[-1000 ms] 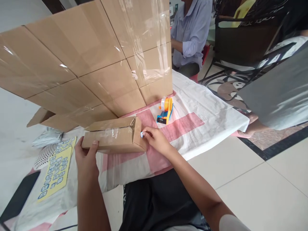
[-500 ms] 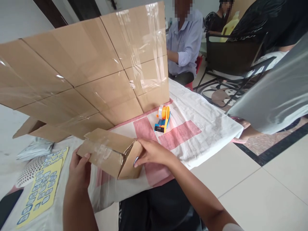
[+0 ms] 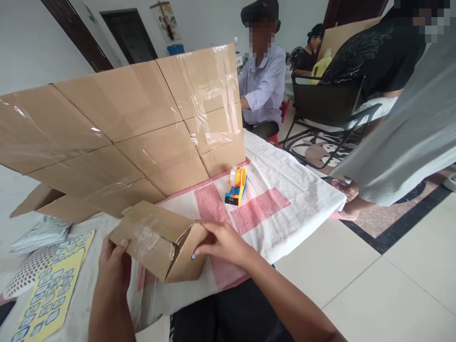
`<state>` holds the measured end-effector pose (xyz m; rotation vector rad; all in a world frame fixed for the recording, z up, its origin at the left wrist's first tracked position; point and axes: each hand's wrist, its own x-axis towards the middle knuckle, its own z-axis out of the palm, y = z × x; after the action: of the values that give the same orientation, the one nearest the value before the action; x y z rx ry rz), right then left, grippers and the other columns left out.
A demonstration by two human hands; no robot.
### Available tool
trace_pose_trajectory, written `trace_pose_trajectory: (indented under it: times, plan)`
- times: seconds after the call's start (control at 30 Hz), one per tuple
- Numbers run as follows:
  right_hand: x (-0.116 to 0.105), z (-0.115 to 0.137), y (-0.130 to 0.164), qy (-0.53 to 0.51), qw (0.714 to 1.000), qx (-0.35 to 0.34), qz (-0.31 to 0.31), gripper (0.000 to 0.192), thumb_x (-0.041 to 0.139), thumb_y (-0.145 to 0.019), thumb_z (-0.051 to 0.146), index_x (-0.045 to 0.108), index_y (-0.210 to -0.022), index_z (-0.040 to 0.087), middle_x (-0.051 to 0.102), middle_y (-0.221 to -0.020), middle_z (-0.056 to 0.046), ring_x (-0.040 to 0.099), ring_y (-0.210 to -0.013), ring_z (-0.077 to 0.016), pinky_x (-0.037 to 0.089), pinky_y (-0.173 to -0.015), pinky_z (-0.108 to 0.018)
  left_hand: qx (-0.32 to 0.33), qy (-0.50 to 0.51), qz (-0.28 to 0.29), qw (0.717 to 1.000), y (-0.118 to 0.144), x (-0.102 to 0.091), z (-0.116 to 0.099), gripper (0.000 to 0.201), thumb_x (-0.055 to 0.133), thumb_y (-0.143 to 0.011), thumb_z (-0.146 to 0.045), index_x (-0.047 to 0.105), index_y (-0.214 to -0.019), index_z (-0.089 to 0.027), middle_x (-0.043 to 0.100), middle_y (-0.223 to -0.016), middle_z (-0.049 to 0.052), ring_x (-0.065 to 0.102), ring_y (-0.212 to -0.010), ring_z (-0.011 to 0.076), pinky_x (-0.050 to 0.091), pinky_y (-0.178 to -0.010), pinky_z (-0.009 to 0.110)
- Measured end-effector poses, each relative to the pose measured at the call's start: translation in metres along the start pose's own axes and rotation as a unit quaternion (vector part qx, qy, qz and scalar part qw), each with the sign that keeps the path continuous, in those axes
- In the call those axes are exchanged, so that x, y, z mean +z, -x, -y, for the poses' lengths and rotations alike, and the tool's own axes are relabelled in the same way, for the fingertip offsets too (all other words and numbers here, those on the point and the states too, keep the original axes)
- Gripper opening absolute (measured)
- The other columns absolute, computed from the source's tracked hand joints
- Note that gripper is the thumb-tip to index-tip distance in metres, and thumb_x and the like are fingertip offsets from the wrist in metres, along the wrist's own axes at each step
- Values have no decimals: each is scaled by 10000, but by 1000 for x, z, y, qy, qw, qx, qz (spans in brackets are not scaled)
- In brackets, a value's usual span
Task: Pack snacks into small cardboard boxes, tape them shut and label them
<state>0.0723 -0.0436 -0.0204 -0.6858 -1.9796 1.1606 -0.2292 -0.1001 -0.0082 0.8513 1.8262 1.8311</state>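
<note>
A brown cardboard box (image 3: 151, 244) is tilted between my two hands above the near side of the table. Clear tape runs along its upper face, and the flaps at its right end gape a little. My left hand (image 3: 116, 254) grips the left end, thumb on top. Around the right end, my right hand (image 3: 223, 242) is closed with its thumb on the end flap and fingers over the top edge. Beyond the right hand, an orange and blue tape dispenser (image 3: 237, 185) rests on the cloth, touched by neither hand.
A wall of taped cardboard boxes (image 3: 149, 128) stands behind the box on the cloth-covered table (image 3: 285, 171). At left lie a yellow sheet of stickers (image 3: 53, 289) and plastic packets (image 3: 41, 233). A person in a light shirt (image 3: 265, 90) sits beyond; another person's grey skirt (image 3: 402, 137) is at right.
The camera view has tilted up, so the scene sits lower in the picture. Both hands keep their hold on the box, which looks nearly unchanged in pose.
</note>
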Motion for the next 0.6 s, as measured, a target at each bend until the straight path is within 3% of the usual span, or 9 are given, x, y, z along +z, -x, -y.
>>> trace_pose_trajectory:
  times: [0.07,0.1,0.2,0.3,0.4,0.47,0.53,0.6]
  plan:
    - [8,1,3,37,999,1,-19,896,911,-643,588,581,-1402,245,722,-1248,-98,687,-1109,-306,501,-907,-362,-9,9,0,1000,2,-1,0,653,891,-489,-586,607,-987,-272,675,-957,-18,580,-866,197,507,-782,329]
    - [11,1,4,44,999,2,-27,876,921,-617,594,604,-1351,237,729,-1202,-94,689,-1069,-299,497,-867,-352,-14,15,1,1000,3,-1,-1,657,897,-485,-581,613,-991,-273,674,-955,-21,577,-858,192,506,-780,325]
    - [15,-1,2,25,999,12,-44,605,902,-658,588,670,-1104,251,729,-972,-15,667,-870,-215,432,-705,-288,-18,38,3,999,6,-1,-2,657,918,-468,-552,632,-987,-268,661,-941,-27,562,-842,176,481,-756,293]
    - [15,-2,1,9,998,41,-55,474,872,-705,593,648,-928,240,674,-816,24,606,-749,-169,376,-636,-272,-19,47,2,999,6,0,-2,639,919,-471,-522,632,-976,-256,654,-933,-22,557,-851,176,456,-735,276]
    - [18,0,6,-10,996,77,-54,459,841,-751,586,643,-973,237,694,-887,-2,638,-819,-191,434,-687,-288,-21,42,-6,999,6,1,-1,635,902,-468,-514,614,-967,-246,650,-911,-15,555,-839,179,446,-723,277]
    - [23,6,13,-5,996,83,-37,752,912,-633,582,599,-1227,243,695,-1161,-73,652,-1077,-277,503,-860,-357,-18,39,-13,999,7,2,-2,636,898,-459,-505,603,-958,-242,650,-903,-10,554,-831,180,448,-724,281]
    - [28,15,20,17,996,91,-20,1221,973,-480,562,389,-1501,234,531,-1465,-163,522,-1347,-374,473,-1056,-472,-17,39,-22,999,11,2,-3,633,891,-454,-494,601,-957,-242,653,-906,-8,560,-840,186,459,-739,291]
    - [32,25,27,47,993,109,-11,1461,980,-434,545,179,-1615,228,333,-1611,-208,400,-1458,-418,437,-1124,-541,-15,41,-29,999,19,3,-5,607,875,-482,-488,611,-973,-246,665,-937,-8,586,-900,204,486,-805,316]
